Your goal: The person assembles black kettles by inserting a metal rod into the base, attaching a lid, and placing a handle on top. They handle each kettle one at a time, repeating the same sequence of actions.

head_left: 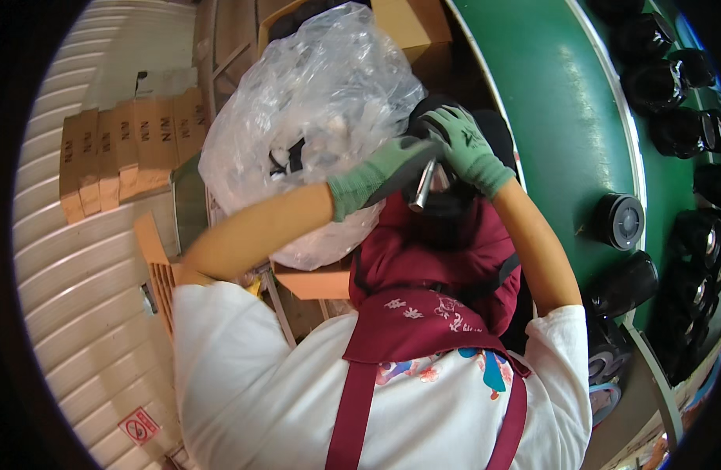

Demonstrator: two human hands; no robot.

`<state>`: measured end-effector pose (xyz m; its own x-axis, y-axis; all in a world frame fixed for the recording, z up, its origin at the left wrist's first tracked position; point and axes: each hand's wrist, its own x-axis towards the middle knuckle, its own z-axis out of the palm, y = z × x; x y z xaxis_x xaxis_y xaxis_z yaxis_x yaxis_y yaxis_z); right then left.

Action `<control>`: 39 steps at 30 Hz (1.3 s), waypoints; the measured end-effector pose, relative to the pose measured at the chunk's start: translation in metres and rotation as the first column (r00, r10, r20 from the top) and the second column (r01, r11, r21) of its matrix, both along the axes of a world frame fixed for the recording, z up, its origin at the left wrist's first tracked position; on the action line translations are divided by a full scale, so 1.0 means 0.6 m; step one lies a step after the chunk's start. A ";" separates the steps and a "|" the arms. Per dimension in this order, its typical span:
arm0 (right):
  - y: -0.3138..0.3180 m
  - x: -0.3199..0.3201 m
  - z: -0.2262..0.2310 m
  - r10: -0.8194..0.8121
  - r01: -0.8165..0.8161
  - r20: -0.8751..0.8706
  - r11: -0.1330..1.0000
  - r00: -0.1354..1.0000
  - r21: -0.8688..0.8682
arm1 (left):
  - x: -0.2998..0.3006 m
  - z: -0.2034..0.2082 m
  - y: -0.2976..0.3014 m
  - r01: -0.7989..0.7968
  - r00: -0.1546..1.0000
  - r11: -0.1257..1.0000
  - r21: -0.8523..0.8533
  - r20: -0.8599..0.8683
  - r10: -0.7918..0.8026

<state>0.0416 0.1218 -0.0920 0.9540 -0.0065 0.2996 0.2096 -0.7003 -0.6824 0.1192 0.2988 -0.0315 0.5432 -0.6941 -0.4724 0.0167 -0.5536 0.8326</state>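
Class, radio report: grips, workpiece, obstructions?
Left grip and right grip: close together. Silver metal piece: between them, hold unclear. Clear plastic bag: close at left, possible snag.

A silver stick (424, 186) is shining by the left hand (388, 167) and the right hand (468, 149), right where they are coming close together. It is looking long, thin, round and smooth. It is tilting, with its near end sticking out and pointing back and a little left. The hands are hiding its far end.
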 end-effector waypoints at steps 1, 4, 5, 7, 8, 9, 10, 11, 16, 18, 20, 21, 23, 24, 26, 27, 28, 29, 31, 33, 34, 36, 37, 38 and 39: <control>0.009 0.006 -0.003 0.040 -0.040 -0.015 0.998 0.999 -0.050 | -0.009 0.101 -0.025 0.214 0.973 0.972 0.095 -0.111 -0.204; 0.053 0.037 0.006 0.111 -0.117 -0.099 0.991 0.989 -0.065 | -0.012 0.174 -0.081 0.324 0.940 0.680 0.658 -0.305 -0.152; 0.063 0.044 0.002 0.126 -0.136 -0.132 0.988 0.983 -0.076 | -0.033 0.147 -0.057 0.290 0.948 0.743 0.603 -0.074 -0.310; 0.063 0.034 -0.020 0.099 -0.088 0.048 0.976 0.994 -0.199 | -0.066 0.114 -0.041 0.000 0.969 0.818 0.576 0.203 -0.143; 0.057 0.031 -0.025 0.121 -0.094 0.076 0.951 0.990 -0.295 | -0.070 0.108 -0.040 -0.004 0.964 0.825 0.565 0.221 -0.147; 0.051 0.029 -0.030 0.068 -0.078 -0.066 0.983 0.996 -0.167 | -0.070 0.104 -0.040 -0.006 0.959 0.832 0.555 0.240 -0.153; 0.052 0.014 -0.002 0.076 -0.089 -0.074 0.978 0.994 -0.188 | -0.072 0.097 -0.031 -0.025 0.956 0.836 0.548 0.257 -0.140; 0.050 0.007 0.013 0.019 -0.037 -0.112 0.988 0.993 -0.153 | -0.081 0.075 -0.016 -0.055 0.899 0.867 0.496 0.402 -0.173; 0.019 -0.035 0.033 -0.206 0.192 -0.054 0.960 0.977 -0.204 | -0.047 0.059 0.006 0.281 0.810 0.924 0.260 0.452 -0.374; 0.011 -0.063 0.055 -0.271 0.256 -0.019 0.928 0.962 -0.270 | -0.024 0.064 0.004 0.445 0.759 0.886 0.132 0.469 -0.451; 0.003 -0.089 0.078 -0.322 0.310 0.001 0.909 0.947 -0.277 | -0.010 0.048 -0.003 0.478 0.728 0.878 0.036 0.542 -0.419; 0.008 -0.098 0.098 -0.354 0.319 -0.051 0.890 0.934 -0.325 | 0.002 0.032 -0.005 0.490 0.709 0.872 0.005 0.579 -0.402; 0.018 -0.113 0.126 -0.416 0.345 -0.110 0.852 0.903 -0.393 | 0.014 0.020 -0.014 0.528 0.645 0.847 -0.061 0.678 -0.353; 0.024 -0.118 0.134 -0.442 0.362 -0.122 0.839 0.889 -0.406 | 0.018 0.018 -0.015 0.572 0.589 0.820 -0.006 0.698 -0.406; 0.039 -0.130 0.159 -0.490 0.375 -0.194 0.821 0.850 -0.431 | 0.026 0.007 -0.014 0.652 0.467 0.751 0.103 0.726 -0.506; 0.044 -0.136 0.169 -0.528 0.396 -0.223 0.803 0.820 -0.446 | 0.030 -0.006 -0.024 0.662 0.459 0.749 0.012 0.783 -0.419; 0.053 -0.145 0.179 -0.558 0.405 -0.254 0.787 0.790 -0.466 | 0.037 -0.016 -0.038 0.719 0.423 0.694 -0.020 0.805 -0.415; 0.064 -0.157 0.200 -0.597 0.417 -0.267 0.755 0.756 -0.506 | 0.051 -0.023 -0.065 0.776 0.383 0.628 -0.052 0.831 -0.404; 0.068 -0.176 0.215 -0.635 0.454 -0.330 0.749 0.698 -0.482 | 0.048 -0.038 -0.108 0.833 0.354 0.539 -0.120 0.865 -0.354; 0.056 -0.191 0.222 -0.652 0.463 -0.375 0.745 0.659 -0.480 | 0.041 -0.046 -0.129 0.846 0.345 0.517 -0.131 0.874 -0.342; 0.046 -0.190 0.217 -0.646 0.479 -0.370 0.753 0.667 -0.451 | 0.043 -0.046 -0.134 0.851 0.331 0.511 -0.123 0.881 -0.338; 0.001 -0.181 0.203 -0.579 0.430 -0.400 0.807 0.711 -0.405 | 0.045 -0.034 -0.136 0.806 0.370 0.585 -0.087 0.846 -0.384; -0.024 -0.181 0.194 -0.529 0.444 -0.398 0.848 0.750 -0.290 | 0.048 -0.027 -0.138 0.785 0.387 0.617 -0.064 0.828 -0.407; -0.048 -0.186 0.166 -0.515 0.447 -0.403 0.857 0.756 -0.257 | 0.047 -0.009 -0.133 0.697 0.420 0.706 -0.121 0.868 -0.265; -0.070 -0.193 0.145 -0.514 0.519 -0.383 0.849 0.768 -0.100 | 0.042 0.018 -0.122 0.605 0.448 0.771 -0.201 0.886 -0.121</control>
<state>-0.0739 0.0797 -0.0048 0.8419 -0.5322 -0.0893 -0.4590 -0.6191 -0.6372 0.1443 0.2256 -0.0209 0.1346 -0.8963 0.4225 -0.8752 0.0924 0.4748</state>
